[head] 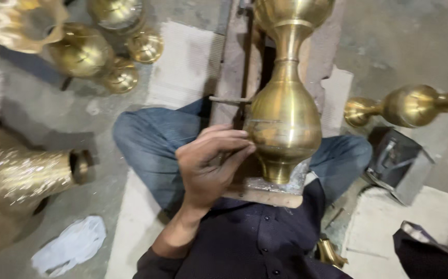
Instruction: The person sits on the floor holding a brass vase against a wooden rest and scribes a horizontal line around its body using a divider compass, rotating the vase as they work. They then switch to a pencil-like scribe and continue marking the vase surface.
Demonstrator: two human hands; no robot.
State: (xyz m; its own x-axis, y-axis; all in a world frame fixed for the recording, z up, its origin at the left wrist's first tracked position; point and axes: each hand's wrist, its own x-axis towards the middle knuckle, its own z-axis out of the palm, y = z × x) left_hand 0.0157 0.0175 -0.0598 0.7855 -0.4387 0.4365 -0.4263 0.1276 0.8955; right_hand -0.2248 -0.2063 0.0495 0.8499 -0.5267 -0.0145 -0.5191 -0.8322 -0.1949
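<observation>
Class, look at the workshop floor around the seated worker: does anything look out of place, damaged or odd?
A crumpled white cloth lies loose on the floor at lower left. The brass vase bears a scratched ring around its belly, beside the left hand. Otherwise nothing stands out.

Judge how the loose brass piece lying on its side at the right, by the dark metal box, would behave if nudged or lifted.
The brass piece has round bulbs and lies on its side, so it would probably roll when nudged. Its polished, shiny surface looks slippery to grip. Being metal, it is likely stiff and fairly heavy for its size, though whether it is hollow cannot be told.
</observation>
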